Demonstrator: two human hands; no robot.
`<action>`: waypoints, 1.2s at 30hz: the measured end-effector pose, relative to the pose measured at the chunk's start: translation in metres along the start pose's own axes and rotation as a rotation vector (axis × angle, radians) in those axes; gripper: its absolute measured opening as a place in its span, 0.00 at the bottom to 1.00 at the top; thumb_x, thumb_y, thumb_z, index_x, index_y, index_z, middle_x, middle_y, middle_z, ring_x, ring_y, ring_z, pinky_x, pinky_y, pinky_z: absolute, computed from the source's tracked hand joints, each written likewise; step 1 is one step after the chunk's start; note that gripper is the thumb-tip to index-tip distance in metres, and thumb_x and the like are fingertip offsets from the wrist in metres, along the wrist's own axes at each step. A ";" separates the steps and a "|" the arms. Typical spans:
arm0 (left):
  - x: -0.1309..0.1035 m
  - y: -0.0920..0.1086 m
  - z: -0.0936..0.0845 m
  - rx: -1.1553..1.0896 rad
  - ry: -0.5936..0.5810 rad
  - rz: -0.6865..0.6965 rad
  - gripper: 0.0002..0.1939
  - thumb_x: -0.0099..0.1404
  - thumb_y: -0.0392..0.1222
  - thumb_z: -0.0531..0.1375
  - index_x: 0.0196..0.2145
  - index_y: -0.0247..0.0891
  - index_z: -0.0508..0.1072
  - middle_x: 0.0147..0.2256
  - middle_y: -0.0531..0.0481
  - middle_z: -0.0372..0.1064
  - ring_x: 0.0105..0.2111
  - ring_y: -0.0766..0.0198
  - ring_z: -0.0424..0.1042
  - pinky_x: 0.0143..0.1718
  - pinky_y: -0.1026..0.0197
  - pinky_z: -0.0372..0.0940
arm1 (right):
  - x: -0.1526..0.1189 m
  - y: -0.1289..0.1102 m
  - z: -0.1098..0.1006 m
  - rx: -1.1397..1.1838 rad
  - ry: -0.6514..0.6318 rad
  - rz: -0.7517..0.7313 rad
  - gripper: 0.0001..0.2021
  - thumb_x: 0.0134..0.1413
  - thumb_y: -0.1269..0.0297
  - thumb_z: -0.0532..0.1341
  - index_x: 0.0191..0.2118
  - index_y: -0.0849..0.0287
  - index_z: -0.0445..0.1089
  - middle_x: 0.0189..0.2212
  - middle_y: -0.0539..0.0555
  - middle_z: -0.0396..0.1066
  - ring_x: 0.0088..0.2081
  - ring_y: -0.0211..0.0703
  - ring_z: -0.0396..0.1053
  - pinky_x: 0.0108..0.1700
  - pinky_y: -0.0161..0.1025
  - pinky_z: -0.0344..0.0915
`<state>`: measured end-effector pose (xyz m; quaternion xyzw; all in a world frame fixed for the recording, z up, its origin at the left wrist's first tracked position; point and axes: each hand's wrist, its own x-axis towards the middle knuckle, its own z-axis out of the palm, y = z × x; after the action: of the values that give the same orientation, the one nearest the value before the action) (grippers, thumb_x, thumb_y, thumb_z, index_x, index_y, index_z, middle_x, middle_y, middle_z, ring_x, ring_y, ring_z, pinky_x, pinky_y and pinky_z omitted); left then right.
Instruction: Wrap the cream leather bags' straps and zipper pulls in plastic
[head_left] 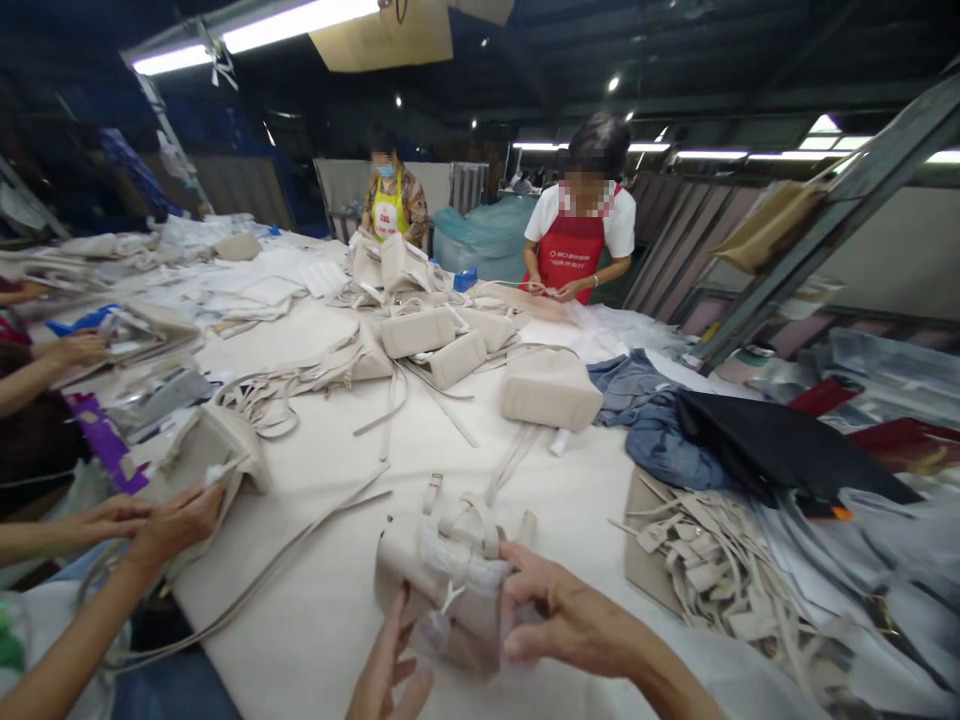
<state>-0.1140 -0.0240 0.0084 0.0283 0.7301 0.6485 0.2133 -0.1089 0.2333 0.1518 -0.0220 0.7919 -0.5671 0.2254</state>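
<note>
A beige handbag (pixel 405 555) with short straps and clear plastic over it lies on the pale table (pixel 315 600) in front of me. My right hand (pixel 555 615) grips its right side, with fingers bent over the plastic-covered edge. At its lower left is my left hand (pixel 390 665), fingers apart, one fingertip against the bag's front. A small white tie (pixel 451 597) stands out from the plastic between my hands. Another beige bag (pixel 551 388) sits farther back, with its strap trailing toward me.
Beige bags (pixel 416 333) are piled mid-table. Loose straps (pixel 724 570), blue cloth (pixel 667 455) and a black sheet (pixel 780 445) lie at right. Another person's hands (pixel 180 520) hold a bag at left. Two people stand across the table; a metal post (pixel 832 225) slants at right.
</note>
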 end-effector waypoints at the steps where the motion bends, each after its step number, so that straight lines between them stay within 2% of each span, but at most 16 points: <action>1: 0.011 0.011 -0.001 0.012 -0.025 0.007 0.40 0.58 0.53 0.57 0.64 0.36 0.52 0.64 0.40 0.50 0.60 0.51 0.58 0.56 0.56 0.61 | -0.002 -0.001 0.013 0.037 0.012 0.009 0.11 0.40 0.56 0.68 0.27 0.58 0.74 0.51 0.55 0.63 0.54 0.51 0.61 0.55 0.42 0.57; 3: 0.036 0.042 -0.008 0.050 -0.075 0.050 0.35 0.58 0.45 0.55 0.62 0.33 0.56 0.62 0.42 0.54 0.63 0.53 0.52 0.63 0.53 0.50 | -0.005 0.000 0.040 0.155 0.031 -0.017 0.12 0.41 0.53 0.67 0.28 0.58 0.74 0.55 0.55 0.61 0.58 0.52 0.59 0.56 0.42 0.57; 5: 0.062 0.076 -0.015 0.093 -0.101 0.139 0.32 0.58 0.40 0.52 0.60 0.33 0.60 0.61 0.44 0.57 0.63 0.54 0.51 0.66 0.51 0.42 | -0.002 0.003 0.066 0.268 0.047 -0.124 0.13 0.42 0.52 0.67 0.26 0.58 0.72 0.59 0.54 0.58 0.60 0.51 0.56 0.58 0.41 0.55; 7: 0.087 0.102 -0.019 0.144 -0.198 0.215 0.30 0.57 0.36 0.50 0.59 0.34 0.63 0.59 0.45 0.60 0.61 0.55 0.56 0.65 0.51 0.44 | 0.005 0.010 0.090 0.314 0.110 -0.209 0.13 0.43 0.54 0.67 0.25 0.59 0.71 0.62 0.54 0.53 0.63 0.51 0.51 0.62 0.43 0.50; 10: 0.115 0.118 -0.021 0.175 -0.238 0.252 0.35 0.53 0.32 0.52 0.61 0.33 0.59 0.58 0.41 0.62 0.58 0.55 0.61 0.63 0.50 0.49 | 0.015 0.023 0.118 0.286 0.250 -0.133 0.10 0.46 0.58 0.65 0.28 0.59 0.70 0.67 0.56 0.41 0.67 0.51 0.43 0.65 0.45 0.43; 12: 0.124 0.113 -0.025 0.163 -0.151 0.244 0.39 0.51 0.32 0.53 0.63 0.34 0.54 0.60 0.39 0.58 0.58 0.55 0.60 0.62 0.50 0.51 | 0.017 0.031 0.130 0.257 0.297 -0.105 0.07 0.48 0.60 0.64 0.29 0.58 0.70 0.68 0.58 0.37 0.67 0.50 0.42 0.65 0.45 0.44; 15: 0.120 0.095 -0.044 0.174 0.045 0.206 0.40 0.51 0.33 0.54 0.63 0.36 0.52 0.62 0.39 0.53 0.58 0.54 0.60 0.59 0.50 0.55 | 0.016 0.041 0.137 0.165 0.351 -0.174 0.05 0.50 0.62 0.62 0.28 0.57 0.68 0.67 0.59 0.39 0.66 0.49 0.45 0.64 0.44 0.49; 17: 0.106 0.079 -0.062 0.216 0.174 0.175 0.38 0.50 0.34 0.52 0.60 0.36 0.56 0.59 0.38 0.57 0.54 0.54 0.64 0.54 0.49 0.60 | 0.017 0.048 0.135 0.046 0.425 -0.189 0.04 0.51 0.64 0.61 0.28 0.57 0.68 0.67 0.59 0.43 0.65 0.49 0.48 0.63 0.44 0.51; 19: 0.085 0.061 -0.079 0.279 0.325 0.191 0.30 0.50 0.37 0.52 0.54 0.35 0.63 0.54 0.39 0.64 0.48 0.54 0.69 0.49 0.50 0.65 | 0.020 0.054 0.131 -0.108 0.507 -0.200 0.02 0.51 0.67 0.61 0.29 0.57 0.68 0.66 0.59 0.46 0.64 0.51 0.51 0.62 0.46 0.53; 22: 0.046 0.035 -0.088 0.345 0.481 0.233 0.17 0.53 0.46 0.55 0.40 0.37 0.69 0.39 0.43 0.71 0.38 0.54 0.72 0.39 0.53 0.69 | 0.031 0.059 0.124 -0.289 0.543 -0.245 0.02 0.51 0.70 0.60 0.30 0.56 0.68 0.63 0.58 0.55 0.61 0.51 0.57 0.59 0.47 0.58; 23: 0.033 0.027 -0.085 0.342 0.481 0.236 0.16 0.54 0.49 0.56 0.38 0.38 0.69 0.37 0.44 0.72 0.36 0.55 0.72 0.36 0.54 0.69 | 0.035 0.059 0.123 -0.307 0.535 -0.262 0.03 0.51 0.71 0.60 0.31 0.56 0.68 0.62 0.58 0.57 0.59 0.49 0.60 0.58 0.45 0.59; 25: 0.012 0.013 -0.073 0.330 0.416 0.246 0.19 0.54 0.50 0.59 0.42 0.39 0.68 0.40 0.44 0.72 0.37 0.55 0.72 0.35 0.55 0.70 | 0.042 0.057 0.122 -0.287 0.526 -0.292 0.05 0.52 0.74 0.58 0.31 0.57 0.67 0.58 0.58 0.62 0.55 0.45 0.65 0.54 0.40 0.62; 27: 0.001 0.004 -0.055 0.326 0.335 0.268 0.27 0.54 0.50 0.61 0.50 0.40 0.65 0.50 0.41 0.67 0.45 0.53 0.71 0.39 0.55 0.71 | 0.049 0.056 0.124 -0.232 0.542 -0.325 0.06 0.53 0.75 0.57 0.31 0.57 0.66 0.52 0.58 0.66 0.50 0.41 0.67 0.50 0.37 0.63; 29: 0.001 0.000 -0.038 0.300 0.290 0.270 0.32 0.55 0.49 0.62 0.55 0.40 0.61 0.57 0.40 0.60 0.52 0.51 0.66 0.43 0.54 0.70 | 0.053 0.056 0.128 -0.176 0.579 -0.345 0.06 0.53 0.75 0.57 0.30 0.58 0.65 0.43 0.56 0.70 0.44 0.39 0.69 0.45 0.34 0.64; 33: 0.019 0.015 -0.023 0.133 0.237 0.236 0.32 0.59 0.48 0.59 0.58 0.39 0.57 0.57 0.40 0.60 0.53 0.53 0.65 0.44 0.57 0.68 | 0.052 0.058 0.135 -0.131 0.681 -0.248 0.09 0.52 0.70 0.59 0.22 0.59 0.64 0.25 0.50 0.67 0.29 0.37 0.65 0.31 0.33 0.58; 36: 0.032 0.037 -0.025 0.056 0.099 0.298 0.31 0.60 0.45 0.59 0.59 0.38 0.55 0.56 0.40 0.60 0.52 0.55 0.66 0.44 0.58 0.68 | 0.046 0.053 0.139 -0.091 0.722 -0.173 0.12 0.51 0.62 0.61 0.20 0.59 0.65 0.21 0.49 0.63 0.26 0.37 0.61 0.29 0.34 0.56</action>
<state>-0.1607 -0.0310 0.0371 0.1102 0.7453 0.6529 0.0775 -0.0852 0.1152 0.0532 0.1026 0.8399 -0.5197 -0.1185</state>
